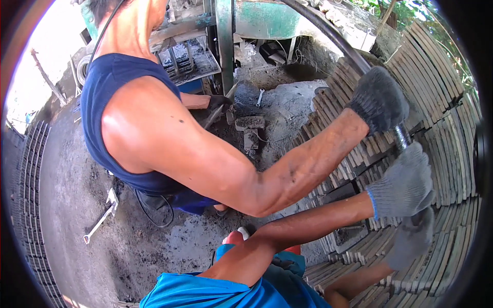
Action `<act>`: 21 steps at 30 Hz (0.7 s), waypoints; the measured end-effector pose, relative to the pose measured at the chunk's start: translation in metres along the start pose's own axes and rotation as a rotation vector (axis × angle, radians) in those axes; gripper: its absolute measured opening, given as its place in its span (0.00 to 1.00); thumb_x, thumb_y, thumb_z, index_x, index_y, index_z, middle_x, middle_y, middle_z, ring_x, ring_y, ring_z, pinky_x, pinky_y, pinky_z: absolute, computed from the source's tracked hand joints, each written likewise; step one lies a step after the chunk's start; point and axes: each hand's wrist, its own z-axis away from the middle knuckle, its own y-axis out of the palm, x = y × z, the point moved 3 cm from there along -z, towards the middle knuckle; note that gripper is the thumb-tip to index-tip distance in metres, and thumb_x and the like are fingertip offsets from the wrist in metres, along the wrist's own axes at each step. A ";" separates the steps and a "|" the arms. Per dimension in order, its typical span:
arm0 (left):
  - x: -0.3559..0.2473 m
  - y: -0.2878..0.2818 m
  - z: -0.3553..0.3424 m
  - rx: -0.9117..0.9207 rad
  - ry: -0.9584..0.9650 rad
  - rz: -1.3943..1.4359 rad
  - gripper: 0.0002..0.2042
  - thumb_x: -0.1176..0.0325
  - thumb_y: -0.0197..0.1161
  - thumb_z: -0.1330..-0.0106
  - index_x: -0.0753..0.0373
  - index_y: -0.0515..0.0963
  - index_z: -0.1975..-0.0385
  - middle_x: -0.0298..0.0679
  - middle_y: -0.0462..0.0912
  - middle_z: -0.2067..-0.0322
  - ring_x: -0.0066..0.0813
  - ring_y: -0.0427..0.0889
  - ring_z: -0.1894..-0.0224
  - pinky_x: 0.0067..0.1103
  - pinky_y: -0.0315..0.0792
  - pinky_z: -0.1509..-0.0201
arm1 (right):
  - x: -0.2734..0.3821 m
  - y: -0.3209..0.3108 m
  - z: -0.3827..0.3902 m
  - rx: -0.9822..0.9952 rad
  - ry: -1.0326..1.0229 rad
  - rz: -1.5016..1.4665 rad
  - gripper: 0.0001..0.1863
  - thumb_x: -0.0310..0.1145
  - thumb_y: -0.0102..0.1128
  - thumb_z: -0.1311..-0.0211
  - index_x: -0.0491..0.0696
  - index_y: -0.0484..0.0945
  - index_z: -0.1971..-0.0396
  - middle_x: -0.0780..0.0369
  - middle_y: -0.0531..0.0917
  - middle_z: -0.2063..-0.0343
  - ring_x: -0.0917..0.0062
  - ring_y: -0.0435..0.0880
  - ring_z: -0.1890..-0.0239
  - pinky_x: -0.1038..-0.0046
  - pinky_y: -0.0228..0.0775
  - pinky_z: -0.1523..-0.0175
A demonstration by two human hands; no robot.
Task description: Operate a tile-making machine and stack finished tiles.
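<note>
A long dark metal bar [336, 38] slants down from the top to a shiny section at the right. My left hand [403, 182], in a grey knit glove with a blue cuff, is closed round the bar just below that section. Lower down, my right hand [411, 238], also grey-gloved, is closed where the line of the bar runs; its fingers are partly hidden. Above my hands, a co-worker's black-gloved hand [377, 100] grips the same bar, that arm crossing in front of me. The co-worker's other gloved hand [220, 102] is beside the machine, near a slanting metal piece.
Stacks of thin boards [426, 66] rise close on the right. A green-framed machine [224, 46] stands ahead. A wrench [260, 97] and concrete blocks [250, 123] lie near it. At left are a flat-headed tool [101, 219] and a rack-like stack [33, 195].
</note>
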 end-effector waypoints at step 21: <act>-0.001 -0.020 0.035 0.153 -0.081 -0.019 0.15 0.57 0.59 0.38 0.57 0.79 0.84 0.40 0.74 0.79 0.40 0.71 0.66 0.38 0.59 0.39 | 0.002 0.036 0.037 -0.073 -0.216 -0.057 0.27 0.40 0.71 0.48 0.45 0.80 0.47 0.50 0.85 0.58 0.55 0.85 0.57 0.61 0.75 0.53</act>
